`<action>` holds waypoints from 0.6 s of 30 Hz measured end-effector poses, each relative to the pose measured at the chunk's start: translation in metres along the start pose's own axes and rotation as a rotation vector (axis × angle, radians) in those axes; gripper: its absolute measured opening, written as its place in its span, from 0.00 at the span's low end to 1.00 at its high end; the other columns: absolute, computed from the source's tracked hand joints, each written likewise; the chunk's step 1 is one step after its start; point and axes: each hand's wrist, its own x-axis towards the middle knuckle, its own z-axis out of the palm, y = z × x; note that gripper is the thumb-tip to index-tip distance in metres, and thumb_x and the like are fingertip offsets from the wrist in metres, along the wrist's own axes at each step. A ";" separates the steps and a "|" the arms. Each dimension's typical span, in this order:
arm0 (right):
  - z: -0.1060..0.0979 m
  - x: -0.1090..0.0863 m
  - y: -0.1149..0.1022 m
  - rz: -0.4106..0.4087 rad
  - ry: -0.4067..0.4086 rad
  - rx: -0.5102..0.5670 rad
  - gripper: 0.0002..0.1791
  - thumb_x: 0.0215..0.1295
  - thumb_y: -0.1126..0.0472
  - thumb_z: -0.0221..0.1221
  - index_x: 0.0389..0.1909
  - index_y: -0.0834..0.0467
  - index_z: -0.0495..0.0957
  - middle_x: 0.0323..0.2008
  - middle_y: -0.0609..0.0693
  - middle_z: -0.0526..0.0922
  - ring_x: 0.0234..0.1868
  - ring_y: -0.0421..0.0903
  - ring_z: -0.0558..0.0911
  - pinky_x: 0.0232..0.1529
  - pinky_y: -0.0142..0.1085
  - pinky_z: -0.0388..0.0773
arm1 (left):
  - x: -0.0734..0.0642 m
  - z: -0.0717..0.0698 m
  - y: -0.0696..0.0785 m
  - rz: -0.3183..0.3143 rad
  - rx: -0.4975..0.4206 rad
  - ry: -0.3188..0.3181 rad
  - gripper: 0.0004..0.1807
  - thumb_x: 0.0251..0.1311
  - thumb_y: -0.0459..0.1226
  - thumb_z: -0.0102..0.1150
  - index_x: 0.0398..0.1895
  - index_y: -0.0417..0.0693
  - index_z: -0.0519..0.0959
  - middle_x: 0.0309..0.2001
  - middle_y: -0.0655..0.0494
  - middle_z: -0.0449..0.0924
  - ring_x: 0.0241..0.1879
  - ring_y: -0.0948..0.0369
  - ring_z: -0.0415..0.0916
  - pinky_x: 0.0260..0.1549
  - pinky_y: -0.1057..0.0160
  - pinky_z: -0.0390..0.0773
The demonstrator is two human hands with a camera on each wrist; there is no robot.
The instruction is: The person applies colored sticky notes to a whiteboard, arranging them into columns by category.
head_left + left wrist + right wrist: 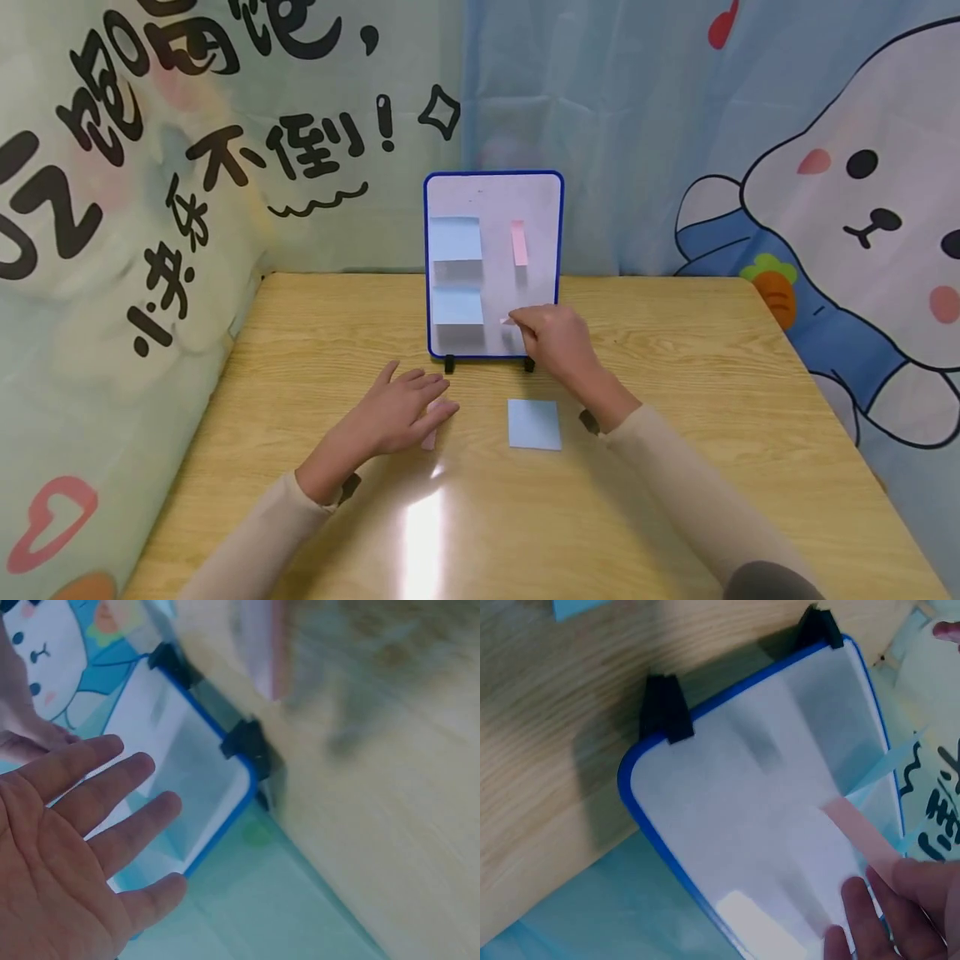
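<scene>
A small whiteboard [495, 196] with a blue rim stands upright on the table. My right hand [558, 337] pinches a pink sticky note strip [862, 832] between thumb and finger, close against the board's lower right. Above it, another pink strip [519, 243] sticks to the board. Two blue sticky notes [454, 239] are stuck one over the other on the left side, their lower edges lifting off. My left hand [397, 412] has its fingers spread over a pink sticky pad [429, 442], partly hidden beneath it; in the left wrist view the palm [45, 862] shows bare.
A blue sticky pad [534, 425] lies on the wooden table [645, 500] in front of the board. Black feet [449, 364] hold up the board's lower edge. Printed curtains [600, 150] hang behind the table and along its left side.
</scene>
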 end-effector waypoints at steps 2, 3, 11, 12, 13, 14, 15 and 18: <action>0.001 0.004 0.004 -0.018 0.073 -0.009 0.08 0.60 0.64 0.59 0.36 0.55 0.86 0.33 0.51 0.87 0.31 0.49 0.85 0.31 0.42 0.81 | 0.005 -0.004 0.002 0.011 0.003 0.018 0.37 0.65 0.63 0.20 0.62 0.55 0.69 0.62 0.58 0.70 0.64 0.56 0.64 0.65 0.41 0.47; 0.001 0.006 0.005 -0.024 0.106 -0.017 0.09 0.60 0.64 0.58 0.37 0.55 0.85 0.33 0.51 0.87 0.32 0.49 0.85 0.32 0.42 0.81 | 0.007 -0.006 0.003 0.012 0.006 0.023 0.36 0.65 0.63 0.20 0.62 0.56 0.69 0.63 0.58 0.70 0.64 0.56 0.64 0.65 0.41 0.48; 0.006 0.013 0.014 -0.059 0.253 -0.078 0.10 0.59 0.67 0.57 0.39 0.59 0.85 0.35 0.53 0.87 0.36 0.50 0.85 0.37 0.43 0.80 | 0.013 -0.009 0.009 -0.001 -0.017 -0.012 0.36 0.65 0.64 0.21 0.62 0.59 0.69 0.63 0.57 0.69 0.65 0.56 0.62 0.66 0.41 0.45; 0.007 0.013 0.015 -0.058 0.257 -0.079 0.10 0.59 0.67 0.57 0.39 0.59 0.85 0.35 0.53 0.86 0.36 0.50 0.85 0.37 0.43 0.80 | 0.013 -0.009 0.009 -0.004 -0.023 -0.023 0.36 0.65 0.64 0.21 0.62 0.58 0.69 0.63 0.56 0.68 0.65 0.56 0.62 0.66 0.41 0.45; 0.009 0.013 0.016 -0.056 0.259 -0.082 0.10 0.59 0.67 0.57 0.39 0.60 0.85 0.35 0.53 0.86 0.36 0.50 0.85 0.37 0.43 0.80 | 0.013 -0.008 0.008 -0.008 -0.025 -0.031 0.37 0.64 0.64 0.20 0.63 0.58 0.68 0.63 0.56 0.68 0.65 0.55 0.62 0.66 0.41 0.45; 0.011 0.013 0.016 -0.051 0.257 -0.088 0.10 0.59 0.67 0.57 0.39 0.59 0.85 0.36 0.53 0.86 0.36 0.50 0.85 0.38 0.43 0.80 | 0.013 -0.007 0.008 -0.013 -0.025 -0.039 0.37 0.64 0.65 0.20 0.63 0.57 0.68 0.64 0.55 0.68 0.65 0.55 0.62 0.66 0.41 0.44; 0.013 0.013 0.017 -0.045 0.255 -0.093 0.10 0.60 0.67 0.56 0.39 0.59 0.85 0.36 0.53 0.86 0.36 0.50 0.85 0.37 0.43 0.80 | 0.012 -0.007 0.008 -0.016 -0.025 -0.046 0.38 0.64 0.65 0.20 0.63 0.56 0.68 0.64 0.55 0.68 0.65 0.54 0.62 0.66 0.41 0.45; 0.018 0.012 0.020 -0.030 0.242 -0.107 0.10 0.60 0.66 0.56 0.39 0.59 0.85 0.36 0.52 0.87 0.36 0.50 0.85 0.37 0.43 0.79 | 0.011 -0.004 0.007 -0.016 -0.027 -0.059 0.39 0.63 0.65 0.19 0.63 0.55 0.68 0.63 0.55 0.69 0.64 0.54 0.63 0.66 0.40 0.45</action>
